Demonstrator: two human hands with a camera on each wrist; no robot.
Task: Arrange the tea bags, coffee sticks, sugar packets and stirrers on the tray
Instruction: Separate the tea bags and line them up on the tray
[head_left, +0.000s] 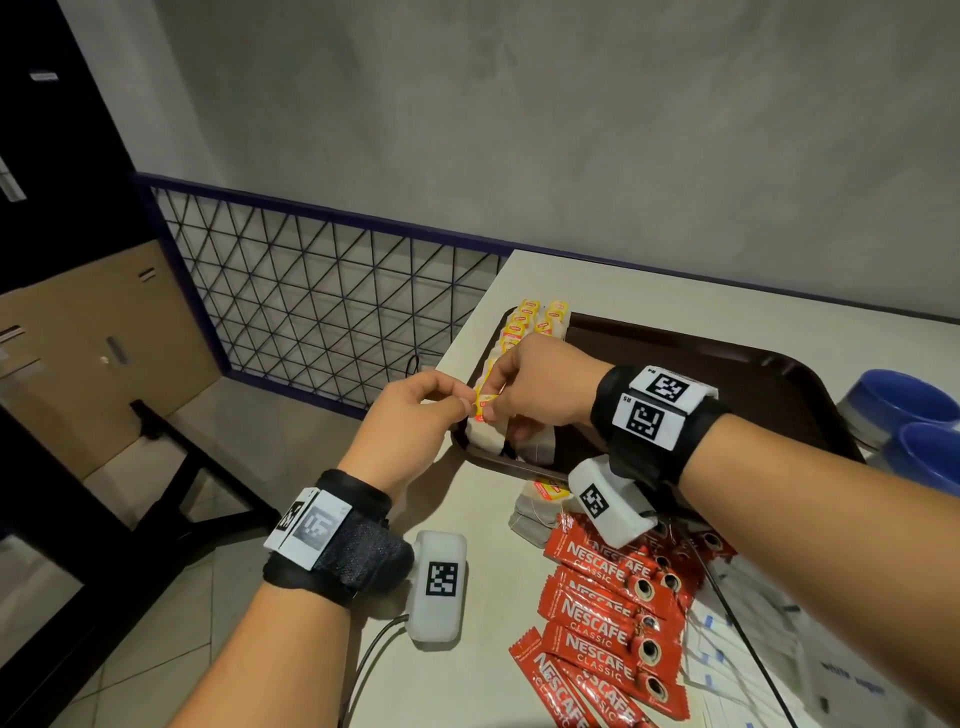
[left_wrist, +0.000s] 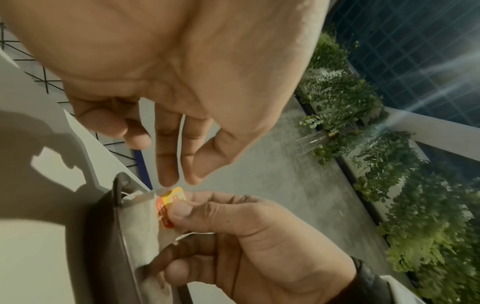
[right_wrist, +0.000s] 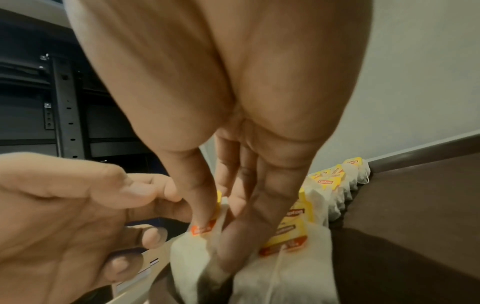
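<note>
At the near left corner of the tray: I have both hands meeting over one tea bag tag.
Right grip: my right hand (head_left: 540, 384) pinches the yellow and red tag (head_left: 483, 404) between thumb and forefinger; in the left wrist view the thumb (left_wrist: 182, 209) lies flat on the tag's face.
Left grip: my left hand (head_left: 410, 421) reaches in from the left, its thumb and forefinger drawn narrow; the fingertips (left_wrist: 168, 179) sit at the tag's top edge, and I cannot tell whether they actually clamp it.
Held tea bag: its white pouch (right_wrist: 189, 261) hangs just below my right fingers, standing at the tray's edge.
Row of tea bags: beyond my right grip, more tea bags (head_left: 537, 317) stand in a line along the left side of the tray, yellow tags up.
Tray: the dark brown tray (head_left: 727, 364) lies on the bench (head_left: 483, 665), under and to the right of my right wrist.
Loose tea bags: a few tea bags (head_left: 540, 504) lie on the bench just behind my right grip, off the tray.
Coffee sticks: red coffee sticks (head_left: 608, 613) are fanned on the bench nearer to me, below my right forearm.
Sugar packets: white sugar packets (head_left: 753, 644) lie right of the sticks.
Cups: blue cups (head_left: 904, 415) stand beside the tray's right end.
</note>
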